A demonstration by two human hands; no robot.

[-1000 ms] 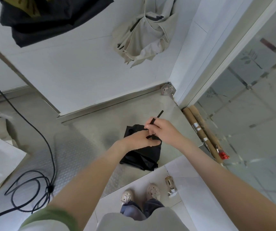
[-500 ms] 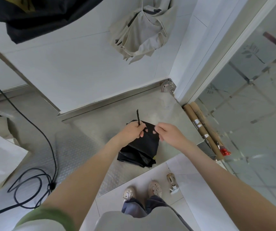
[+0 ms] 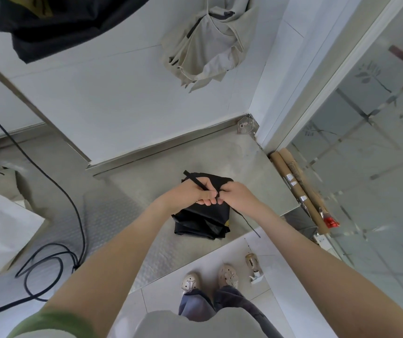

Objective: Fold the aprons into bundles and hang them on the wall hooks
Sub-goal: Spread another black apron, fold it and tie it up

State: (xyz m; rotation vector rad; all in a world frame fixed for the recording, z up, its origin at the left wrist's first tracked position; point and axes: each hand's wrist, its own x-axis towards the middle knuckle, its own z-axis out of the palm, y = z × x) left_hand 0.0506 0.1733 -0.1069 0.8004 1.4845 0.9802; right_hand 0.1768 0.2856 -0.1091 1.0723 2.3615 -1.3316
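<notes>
While left hand (image 3: 190, 194) and right hand (image 3: 239, 195) each pinch a thin black strap (image 3: 195, 181), the folded black apron bundle (image 3: 203, 223) (knot likely unfinished) may unroll if one slips

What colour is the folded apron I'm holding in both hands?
The folded apron is black; the head view, the only one, shows it clearly.
</notes>
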